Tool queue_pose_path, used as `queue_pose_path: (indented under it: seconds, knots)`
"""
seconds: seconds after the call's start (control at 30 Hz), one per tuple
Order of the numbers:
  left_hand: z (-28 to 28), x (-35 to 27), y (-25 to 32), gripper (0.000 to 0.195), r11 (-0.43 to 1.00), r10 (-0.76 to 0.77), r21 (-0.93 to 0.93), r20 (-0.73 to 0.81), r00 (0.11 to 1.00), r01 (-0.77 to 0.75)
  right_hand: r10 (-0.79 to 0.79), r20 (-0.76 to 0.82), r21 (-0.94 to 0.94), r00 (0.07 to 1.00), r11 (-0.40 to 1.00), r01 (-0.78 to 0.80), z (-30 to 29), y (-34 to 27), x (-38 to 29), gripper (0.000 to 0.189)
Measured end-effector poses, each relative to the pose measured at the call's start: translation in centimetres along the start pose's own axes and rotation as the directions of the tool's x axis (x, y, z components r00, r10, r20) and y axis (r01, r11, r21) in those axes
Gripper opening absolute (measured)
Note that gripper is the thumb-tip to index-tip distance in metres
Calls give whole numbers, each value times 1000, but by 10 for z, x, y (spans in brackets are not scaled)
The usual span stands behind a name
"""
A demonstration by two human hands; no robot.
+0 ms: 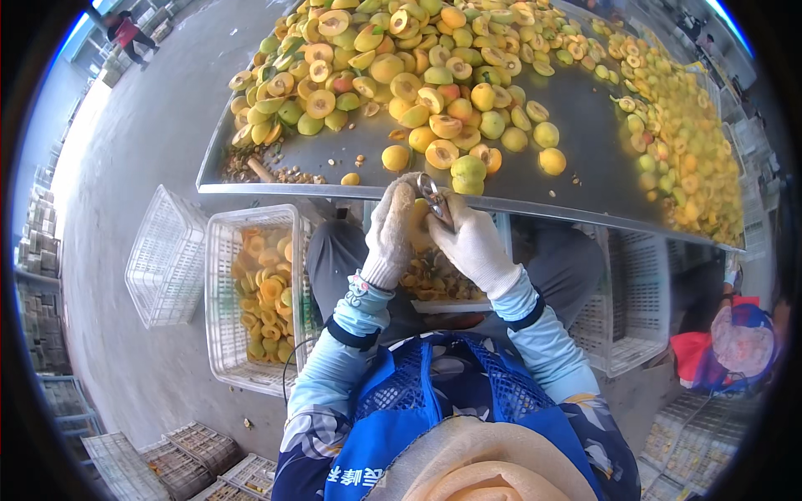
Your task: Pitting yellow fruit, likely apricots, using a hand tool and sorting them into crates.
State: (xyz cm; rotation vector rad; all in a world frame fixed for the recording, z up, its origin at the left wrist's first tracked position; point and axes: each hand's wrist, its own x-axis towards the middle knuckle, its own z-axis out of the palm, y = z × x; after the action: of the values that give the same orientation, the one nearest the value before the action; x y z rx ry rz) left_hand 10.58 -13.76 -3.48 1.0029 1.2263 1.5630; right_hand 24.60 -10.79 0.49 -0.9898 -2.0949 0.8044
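Note:
My gloved left hand (393, 228) is closed around a yellow apricot or peach (420, 225), seen partly between the two hands. In my gloved right hand (467, 235) is a pitting tool with a metal loop (430, 190), held beside that fruit at the edge of the metal table (351, 188). Just beyond the hands, a greenish-yellow fruit (468, 170) rests near the rim. A large heap of whole and halved fruit (401, 69) covers the far part of the table. Below my hands, a crate holds fruit pieces or pits (438, 275).
A white plastic crate of fruit halves (266, 300) stands left of my legs, beside another crate (166, 257). An open crate (636, 300) is at the right. Loose pits and a wooden stick (260, 170) lie on the table. Another person (730, 344) sits at the right.

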Motion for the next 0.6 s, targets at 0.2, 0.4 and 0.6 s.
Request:
queue_pose_path:
  seconds: [0.2, 0.4, 0.6]
  knots:
    - [5, -6, -9, 35, 985, -110, -146, -122, 986, 92, -11, -29, 28, 1000, 1000, 12, 15, 12, -4, 23]
    - [0, -21, -31, 26, 973, -177, -203, -327, 928, 114, -18, -3, 19, 1000, 1000, 18, 36, 31, -20, 22]
    - [25, -36, -28, 19, 967, 229, 187, -329, 916, -175, 6, -127, -107, 992, 994, -20, 41, 29, -29, 22]
